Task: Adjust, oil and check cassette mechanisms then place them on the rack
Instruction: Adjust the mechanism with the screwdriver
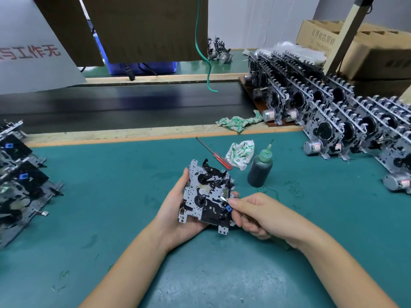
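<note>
Left hand (178,216) grips one cassette mechanism (208,194); right hand (255,215) pinches one small metal tool (223,198). Tabletop (111,196): one screwdriver (214,154), one oil bottle (260,166), two rags.

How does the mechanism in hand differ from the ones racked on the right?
The held mechanism lies nearly flat in the left hand, face up; the racked mechanisms stand on edge in packed rows. The held one is being worked with a small tool pinched in the right hand; the racked ones are untouched. Both share the perforated grey metal plate.
</note>
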Demonstrator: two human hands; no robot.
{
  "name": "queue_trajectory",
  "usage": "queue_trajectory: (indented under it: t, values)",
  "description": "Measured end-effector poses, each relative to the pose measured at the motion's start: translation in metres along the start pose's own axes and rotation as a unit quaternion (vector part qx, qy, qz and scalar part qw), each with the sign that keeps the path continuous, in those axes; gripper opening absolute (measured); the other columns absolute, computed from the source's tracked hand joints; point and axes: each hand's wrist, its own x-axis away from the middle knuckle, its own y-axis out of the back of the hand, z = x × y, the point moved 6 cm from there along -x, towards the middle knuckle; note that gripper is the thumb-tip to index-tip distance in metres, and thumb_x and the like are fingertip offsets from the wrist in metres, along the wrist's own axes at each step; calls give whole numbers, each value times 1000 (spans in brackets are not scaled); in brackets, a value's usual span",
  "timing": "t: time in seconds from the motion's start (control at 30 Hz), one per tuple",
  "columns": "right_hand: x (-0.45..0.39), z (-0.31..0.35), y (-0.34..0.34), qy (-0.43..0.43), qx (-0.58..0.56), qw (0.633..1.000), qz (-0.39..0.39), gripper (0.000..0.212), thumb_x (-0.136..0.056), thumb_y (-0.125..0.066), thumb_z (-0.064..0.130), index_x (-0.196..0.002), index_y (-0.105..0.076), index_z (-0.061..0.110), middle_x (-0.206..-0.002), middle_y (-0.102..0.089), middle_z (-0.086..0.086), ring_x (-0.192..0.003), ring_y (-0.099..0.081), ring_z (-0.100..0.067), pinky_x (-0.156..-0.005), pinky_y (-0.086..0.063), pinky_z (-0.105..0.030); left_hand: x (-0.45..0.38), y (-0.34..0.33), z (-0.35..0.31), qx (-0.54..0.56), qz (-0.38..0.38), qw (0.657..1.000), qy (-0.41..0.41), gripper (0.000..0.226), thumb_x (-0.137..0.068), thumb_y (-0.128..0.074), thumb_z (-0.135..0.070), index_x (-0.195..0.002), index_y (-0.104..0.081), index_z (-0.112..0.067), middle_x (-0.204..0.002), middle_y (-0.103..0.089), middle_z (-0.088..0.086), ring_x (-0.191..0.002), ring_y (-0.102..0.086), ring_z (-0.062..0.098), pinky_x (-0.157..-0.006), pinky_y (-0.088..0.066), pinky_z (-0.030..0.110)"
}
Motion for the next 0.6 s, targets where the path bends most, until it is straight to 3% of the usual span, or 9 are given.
queue_trajectory:
  t: [0.23, 0.4, 0.6]
  values:
    - [-2, 1, -3, -1, -2, 1000, -22, 50, -101, -38, 32, -58, -46, 9, -34, -29, 3, -29, -18, -7, -35, -16, -12, 0, -2, 0, 5, 1, 1000, 6, 73, -92, -28, -60, -108, -72, -4, -117, -65, 22, -104, -66, 29, -85, -56, 37]
    - [-1, -1, -3, -9, 24, 999, -25, 57, -101, -37, 35, -50, -44, 11, -31, -33, 3, -25, -23, -9, -34, -20, -12, -1, -1, 0, -7, -21, 1000, 7, 68, -89, -34, -59, -107, -73, -6, -118, -65, 20, -103, -66, 28, -83, -55, 36]
    - [1, 3, 0, -9, 51, 999, -9, 66, -101, -36, 37, -38, -39, 18, -26, -28, 1, -23, -20, -10, -33, -21, -13, -2, 1, -1, -20, -44, 999, 1, 66, -83, -42, -57, -114, -67, -5, -123, -62, 21, -111, -62, 31, -91, -47, 42]
